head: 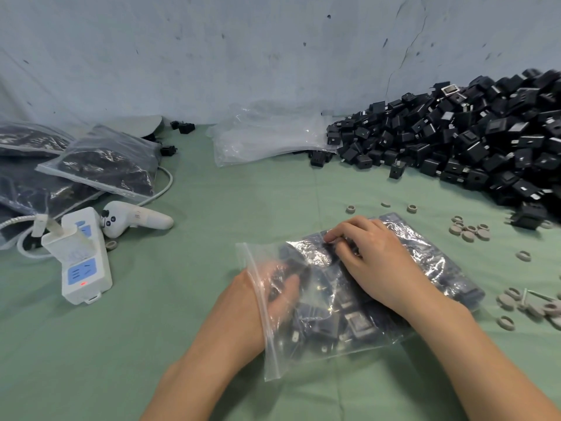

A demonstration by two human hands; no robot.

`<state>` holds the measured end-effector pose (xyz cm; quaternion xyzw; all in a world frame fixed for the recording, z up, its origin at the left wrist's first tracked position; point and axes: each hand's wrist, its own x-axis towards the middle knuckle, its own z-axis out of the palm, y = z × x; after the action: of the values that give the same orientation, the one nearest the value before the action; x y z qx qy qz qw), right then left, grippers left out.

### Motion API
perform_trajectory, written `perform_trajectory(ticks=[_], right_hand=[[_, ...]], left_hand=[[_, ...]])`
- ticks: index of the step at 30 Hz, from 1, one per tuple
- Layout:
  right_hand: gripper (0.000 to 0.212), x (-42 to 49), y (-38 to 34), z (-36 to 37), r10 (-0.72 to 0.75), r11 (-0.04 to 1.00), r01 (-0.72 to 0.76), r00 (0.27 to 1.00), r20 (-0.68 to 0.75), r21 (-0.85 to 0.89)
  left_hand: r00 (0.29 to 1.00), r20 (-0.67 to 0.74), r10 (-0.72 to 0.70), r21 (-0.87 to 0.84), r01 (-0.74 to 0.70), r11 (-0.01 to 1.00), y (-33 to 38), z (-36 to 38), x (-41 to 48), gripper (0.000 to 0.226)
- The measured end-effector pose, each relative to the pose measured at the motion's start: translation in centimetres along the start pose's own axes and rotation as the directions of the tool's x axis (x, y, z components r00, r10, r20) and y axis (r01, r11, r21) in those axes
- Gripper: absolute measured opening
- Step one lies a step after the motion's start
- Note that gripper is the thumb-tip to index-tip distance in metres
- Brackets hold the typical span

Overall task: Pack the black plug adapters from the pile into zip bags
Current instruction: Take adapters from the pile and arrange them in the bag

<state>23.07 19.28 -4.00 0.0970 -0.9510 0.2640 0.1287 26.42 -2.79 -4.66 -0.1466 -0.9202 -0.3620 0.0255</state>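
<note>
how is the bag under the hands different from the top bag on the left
The near bag has its mouth open with the left hand inside; the left bag looks zipped shut. The right hand holds the near bag from above; no hand touches the left bag. The near bag lies on the green cloth; the left bag leans on other filled bags. Both are clear zip bags of black adapters.

**Pile of black plug adapters** [455,141], 2 o'clock: small cube-shaped bodies heaped against the back wall, with strays spilling toward the centre.
**Open zip bag** [349,329], 5 o'clock: clear, lying flat, partly filled with adapters, mouth facing 9 o'clock.
**Empty zip bags** [267,138], 12 o'clock: stacked flat, touching the pile's edge.
**Filled zip bags** [103,162], 10 o'clock: overlapping one another.
</note>
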Motion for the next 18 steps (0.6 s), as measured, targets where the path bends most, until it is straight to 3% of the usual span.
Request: perform_trajectory(ticks=[4, 9, 14, 18], right_hand=[[0.024, 0.0, 0.0, 0.0, 0.001, 1.0, -0.001, 1.0, 0.008, -0.007], [0.024, 0.0, 0.0, 0.0, 0.001, 1.0, -0.001, 1.0, 0.012, -0.008], [0.024, 0.0, 0.0, -0.1, 0.002, 1.0, -0.002, 1.0, 0.009, -0.003], [0.024, 0.0, -0.1, -0.1, 0.004, 1.0, -0.004, 1.0, 0.013, -0.004]], left_hand=[[0.999, 0.015, -0.048, 0.0, 0.048, 0.999, 0.2, 0.0, 0.2, 0.038], [0.992, -0.039, -0.122, -0.028, 0.121, 0.992, 0.1, 0.1, 0.5, 0.029], [0.999, 0.027, 0.031, 0.029, -0.032, 0.999, -0.8, 0.0, 0.3, 0.049], [0.991, 0.015, 0.133, 0.094, -0.134, 0.987, -1.4, 0.5, 0.5, 0.038]])
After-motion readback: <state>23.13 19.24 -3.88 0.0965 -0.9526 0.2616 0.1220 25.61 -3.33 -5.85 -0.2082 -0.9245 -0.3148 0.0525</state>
